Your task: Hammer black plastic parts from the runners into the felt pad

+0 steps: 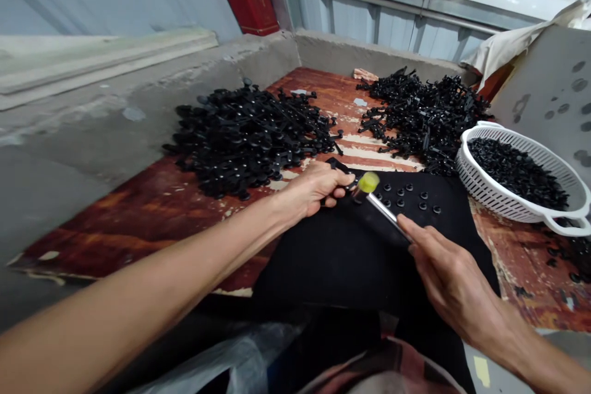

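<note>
My left hand [321,188] is closed on a black part [340,166] over the black cloth [341,258]. My right hand [450,271] grips the metal handle of a hammer [385,212] whose yellow-green head [369,182], slightly blurred, is beside my left fingertips. Several small round black pieces [423,205] stand on the cloth to the right of the hammer head. Whether the head touches the held part cannot be made out.
A pile of black parts [253,138] lies at the left, and another pile [427,111] at the back right. A white basket [510,209] with small black pieces stands on the right. Low concrete walls [378,52] edge the red-brown board [115,228].
</note>
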{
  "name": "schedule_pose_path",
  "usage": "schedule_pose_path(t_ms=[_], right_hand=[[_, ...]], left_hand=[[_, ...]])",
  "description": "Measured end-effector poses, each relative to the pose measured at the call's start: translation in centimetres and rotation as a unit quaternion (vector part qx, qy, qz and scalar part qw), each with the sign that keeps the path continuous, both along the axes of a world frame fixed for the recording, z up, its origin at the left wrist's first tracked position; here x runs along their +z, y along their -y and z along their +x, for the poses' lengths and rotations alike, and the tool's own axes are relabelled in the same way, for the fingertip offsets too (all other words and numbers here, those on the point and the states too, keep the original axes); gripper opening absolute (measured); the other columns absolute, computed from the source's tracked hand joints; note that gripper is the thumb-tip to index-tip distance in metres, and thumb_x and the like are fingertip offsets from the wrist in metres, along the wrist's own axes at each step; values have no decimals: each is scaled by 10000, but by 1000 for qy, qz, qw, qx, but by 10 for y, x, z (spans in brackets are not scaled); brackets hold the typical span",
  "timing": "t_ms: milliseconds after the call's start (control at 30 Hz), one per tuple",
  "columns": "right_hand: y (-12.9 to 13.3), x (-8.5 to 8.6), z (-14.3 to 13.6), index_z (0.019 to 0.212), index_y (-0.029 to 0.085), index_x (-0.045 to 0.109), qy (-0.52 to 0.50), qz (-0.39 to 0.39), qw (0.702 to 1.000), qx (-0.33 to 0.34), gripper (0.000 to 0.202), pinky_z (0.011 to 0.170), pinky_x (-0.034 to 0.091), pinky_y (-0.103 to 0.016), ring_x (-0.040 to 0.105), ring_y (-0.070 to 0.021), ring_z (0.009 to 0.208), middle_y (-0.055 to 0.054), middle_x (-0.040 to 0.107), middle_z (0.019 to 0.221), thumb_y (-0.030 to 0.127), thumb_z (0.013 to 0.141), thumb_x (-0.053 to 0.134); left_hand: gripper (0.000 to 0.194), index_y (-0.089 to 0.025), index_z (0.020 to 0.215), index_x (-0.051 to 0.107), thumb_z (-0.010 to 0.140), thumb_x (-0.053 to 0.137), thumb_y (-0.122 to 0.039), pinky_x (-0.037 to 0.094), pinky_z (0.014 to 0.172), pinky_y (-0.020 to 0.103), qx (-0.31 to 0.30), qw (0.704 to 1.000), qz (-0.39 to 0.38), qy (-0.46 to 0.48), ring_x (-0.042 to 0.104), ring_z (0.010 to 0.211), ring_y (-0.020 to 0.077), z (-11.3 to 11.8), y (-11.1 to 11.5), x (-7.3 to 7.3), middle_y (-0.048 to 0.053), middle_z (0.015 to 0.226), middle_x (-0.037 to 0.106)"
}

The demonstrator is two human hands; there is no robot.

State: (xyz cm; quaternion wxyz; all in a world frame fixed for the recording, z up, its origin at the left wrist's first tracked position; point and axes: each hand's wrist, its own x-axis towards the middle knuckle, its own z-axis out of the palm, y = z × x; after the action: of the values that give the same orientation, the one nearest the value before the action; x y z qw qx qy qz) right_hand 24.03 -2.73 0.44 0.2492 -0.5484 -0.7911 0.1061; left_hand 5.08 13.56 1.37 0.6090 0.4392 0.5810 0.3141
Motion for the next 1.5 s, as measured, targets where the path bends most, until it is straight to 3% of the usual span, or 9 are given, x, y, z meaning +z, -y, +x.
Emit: schedule_pose_path(t_ms=[100, 200, 400, 567, 700, 900, 1033, 1267, 1500], right_hand=[[15, 4, 5, 1460, 295, 402, -158, 48, 984, -65, 521, 927, 535, -365, 658, -200, 1060, -88, 642, 1234, 121, 970, 426], [31, 5, 13, 1441, 374, 414, -227, 34, 964, -135, 490, 990, 497, -424, 618, -215, 1155, -60, 637, 1250, 186, 990, 451], [46, -10, 26, 1431, 342, 451, -265, -52, 952, -147, 444, 469, 487, -212, 661, -195, 838, -36, 612, 836, 264, 995, 470], [49, -18, 29, 1429, 288, 461, -287, -104, 939, -161, 424, 435, 446, -194, 649, -168, 775, -36, 593, 832, 279, 1005, 441], [45, -19, 26, 1426, 207, 467, -250, -114, 948, -163, 437, 681, 590, -318, 690, -207, 870, -65, 674, 854, 276, 997, 425], [38, -12, 19, 1391, 104, 497, -127, -101, 984, -79, 451, 994, 518, -399, 638, -233, 1175, -176, 666, 1271, 183, 960, 388], [36, -4, 18, 1356, 89, 537, -102, -97, 989, -47, 452, 958, 544, -350, 684, -216, 1100, -172, 705, 1208, 139, 936, 377], [41, -10, 26, 1379, 218, 545, -123, -151, 976, -99, 445, 757, 607, -362, 716, -219, 842, -108, 741, 1051, 246, 948, 441], [44, -19, 30, 1428, 266, 467, -303, -255, 902, -172, 467, 425, 410, -210, 503, -114, 532, -9, 586, 793, 363, 972, 450]], left_hand=[[136, -151, 657, 526, 691, 645, -96, 284, 319, 127, -21, 1000, 4, -20, 421, 397, 53, -14, 1, 14, 3, 570, 587], [133, -173, 713, 519, 654, 632, -134, 264, 336, 135, -81, 997, -9, -18, 376, 386, 57, -22, 9, 26, -25, 540, 530], [150, -193, 653, 454, 688, 583, -261, 147, 399, 184, -290, 949, 68, -104, 249, 413, 58, -12, 24, 14, -64, 508, 373], [143, -186, 744, 552, 719, 588, -323, 271, 510, 221, -448, 862, 179, -156, 388, 558, 110, -14, 11, 2, -42, 621, 457], [115, -191, 803, 591, 743, 547, -279, 339, 583, 228, -457, 836, 221, -208, 479, 671, 145, -15, 7, 6, -15, 723, 537], [187, -197, 861, 587, 826, 412, -252, 359, 601, 240, -424, 826, 264, -261, 497, 659, 152, -3, 30, 8, -14, 707, 533], [226, -200, 990, 548, 834, 413, -295, 290, 507, 242, -373, 869, 226, -235, 420, 522, 137, 1, 35, 5, -56, 580, 451], [90, -231, 781, 467, 834, 400, -261, 258, 563, 283, -371, 800, 310, -355, 462, 550, 159, -1, 24, 2, -36, 564, 446], [183, -228, 826, 534, 846, 357, -272, 287, 577, 288, -315, 833, 295, -346, 481, 549, 167, 0, 21, -2, -38, 570, 468]])
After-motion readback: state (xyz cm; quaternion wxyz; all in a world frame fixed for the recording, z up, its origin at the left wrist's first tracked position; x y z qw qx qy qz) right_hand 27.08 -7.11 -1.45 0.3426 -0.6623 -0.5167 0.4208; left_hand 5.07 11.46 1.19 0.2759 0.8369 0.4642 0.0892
